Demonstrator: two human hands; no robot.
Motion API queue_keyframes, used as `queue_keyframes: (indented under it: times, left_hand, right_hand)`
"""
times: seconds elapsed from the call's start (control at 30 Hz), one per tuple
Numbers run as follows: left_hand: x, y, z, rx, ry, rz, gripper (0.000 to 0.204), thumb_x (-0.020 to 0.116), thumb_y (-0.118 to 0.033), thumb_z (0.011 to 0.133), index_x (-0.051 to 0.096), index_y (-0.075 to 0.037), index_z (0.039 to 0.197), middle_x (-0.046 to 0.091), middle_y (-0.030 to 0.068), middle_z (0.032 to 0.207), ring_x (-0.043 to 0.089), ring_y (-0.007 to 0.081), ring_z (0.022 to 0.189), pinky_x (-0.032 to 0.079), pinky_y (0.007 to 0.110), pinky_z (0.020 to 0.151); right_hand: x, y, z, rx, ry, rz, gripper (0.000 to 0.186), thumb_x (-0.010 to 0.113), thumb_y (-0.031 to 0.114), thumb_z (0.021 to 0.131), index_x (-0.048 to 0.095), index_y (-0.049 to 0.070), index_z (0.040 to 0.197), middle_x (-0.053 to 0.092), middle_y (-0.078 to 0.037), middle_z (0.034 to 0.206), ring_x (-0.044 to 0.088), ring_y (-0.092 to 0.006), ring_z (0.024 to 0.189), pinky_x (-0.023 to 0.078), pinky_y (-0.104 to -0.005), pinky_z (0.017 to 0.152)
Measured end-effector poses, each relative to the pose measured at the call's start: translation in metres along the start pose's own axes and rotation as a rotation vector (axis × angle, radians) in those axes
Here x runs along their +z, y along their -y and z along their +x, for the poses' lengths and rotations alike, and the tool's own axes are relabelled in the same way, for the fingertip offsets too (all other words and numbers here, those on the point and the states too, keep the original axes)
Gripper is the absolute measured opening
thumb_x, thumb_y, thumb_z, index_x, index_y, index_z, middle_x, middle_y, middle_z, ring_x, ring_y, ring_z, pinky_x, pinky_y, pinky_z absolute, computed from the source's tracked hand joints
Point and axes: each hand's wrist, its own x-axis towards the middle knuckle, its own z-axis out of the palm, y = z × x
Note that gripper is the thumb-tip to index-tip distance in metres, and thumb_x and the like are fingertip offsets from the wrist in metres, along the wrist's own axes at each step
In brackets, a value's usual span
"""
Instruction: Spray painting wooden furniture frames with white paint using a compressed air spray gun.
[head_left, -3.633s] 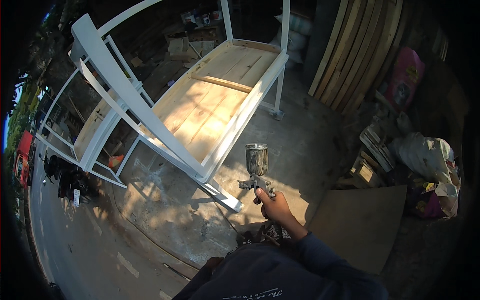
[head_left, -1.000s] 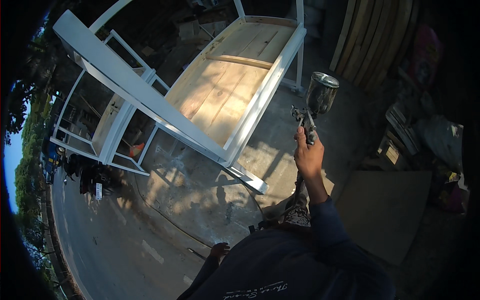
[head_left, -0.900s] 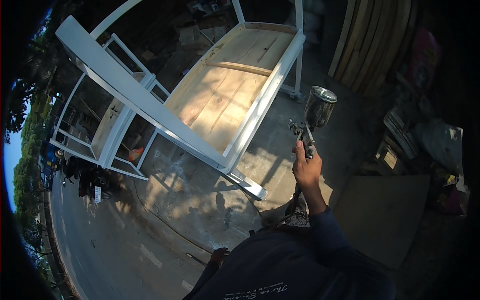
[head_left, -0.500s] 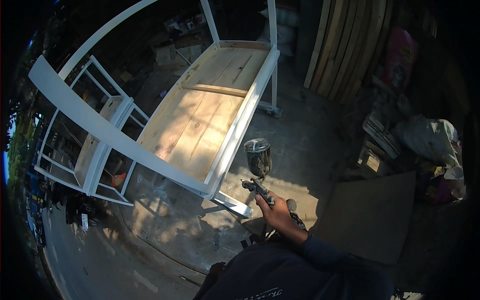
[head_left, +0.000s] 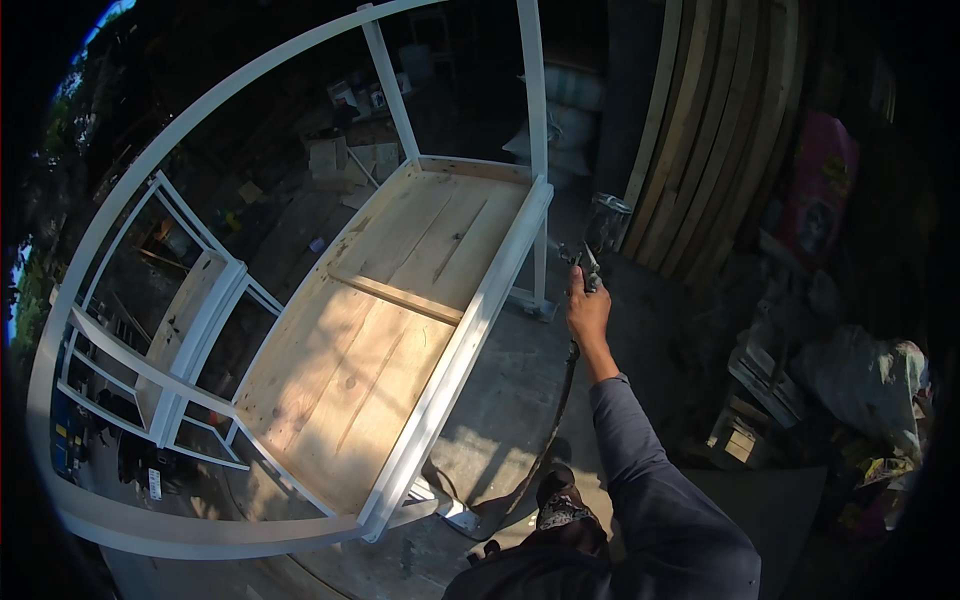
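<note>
pink sack's (head_left: 822, 178) print too dim to read | grey spray gun (head_left: 593, 266), silvery-lidded cup (head_left: 606, 222), just off white frame's (head_left: 471, 332) far right corner | my right grip (head_left: 588, 314) clamped round gun's handle | left grip, can't tell

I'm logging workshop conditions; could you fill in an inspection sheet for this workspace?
Surface: grey concrete floor, patched with sunlight and shadow.
Job's things: grey metal spray gun with a cup on top; large white wooden frame around a bare wood panel.
Clutter: pink printed sack and crumpled pale sack at right.
Hands: right hand grips the spray gun; left hand, nothing seen.
Cables: dark flexible hose hangs below the right hand; electrical cables, nothing seen.
Surroundings: long upright wooden planks; smaller white wooden frame at left.
</note>
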Motion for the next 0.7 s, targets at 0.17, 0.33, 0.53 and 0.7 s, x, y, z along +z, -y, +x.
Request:
queue_keyframes:
  times: [0.17, 0.33, 0.53, 0.7]
  left_hand:
    - [0.104, -0.083, 0.000, 0.049, -0.014, 0.125, 0.047, 0.054, -0.033, 0.103, 0.053, -0.006, 0.143, 0.068, 0.0134, 0.123, 0.067, 0.0288, 0.103, 0.056, 0.047, 0.086]
    - [0.156, -0.121, -0.009, 0.093, -0.022, 0.154, 0.048, 0.053, -0.034, 0.103, 0.052, -0.006, 0.143, 0.068, 0.0134, 0.123, 0.067, 0.0290, 0.101, 0.056, 0.047, 0.085]
    - [0.178, -0.111, -0.007, 0.694, 0.191, 0.397, 0.050, 0.053, -0.035, 0.103, 0.052, -0.005, 0.143, 0.068, 0.0134, 0.124, 0.068, 0.0292, 0.098, 0.056, 0.047, 0.084]
    - [0.188, -0.167, 0.029, 0.229, 0.103, 0.311, 0.044, 0.051, -0.031, 0.103, 0.054, -0.005, 0.139, 0.069, 0.0147, 0.121, 0.069, 0.0296, 0.096, 0.055, 0.045, 0.080]
  right_hand:
    - [0.035, -0.019, 0.152, 0.004, -0.040, 0.031, 0.038, 0.063, 0.035, 0.101, 0.069, -0.003, 0.100, 0.066, -0.011, 0.071, 0.061, -0.0166, 0.064, 0.048, -0.0376, 0.062]
    - [0.061, -0.015, 0.229, -0.056, -0.186, 0.060, 0.035, 0.063, 0.031, 0.102, 0.070, -0.004, 0.104, 0.067, -0.013, 0.069, 0.062, -0.0177, 0.062, 0.048, -0.0374, 0.061]
    - [0.066, -0.059, 0.240, 0.008, -0.157, -0.045, 0.036, 0.063, 0.030, 0.101, 0.070, -0.005, 0.103, 0.066, -0.016, 0.068, 0.062, -0.0198, 0.061, 0.049, -0.0386, 0.060]
    - [0.029, -0.069, 0.152, 0.066, 0.102, -0.045, 0.040, 0.066, 0.033, 0.099, 0.068, -0.007, 0.096, 0.064, -0.023, 0.070, 0.064, -0.0288, 0.062, 0.048, -0.0416, 0.061]
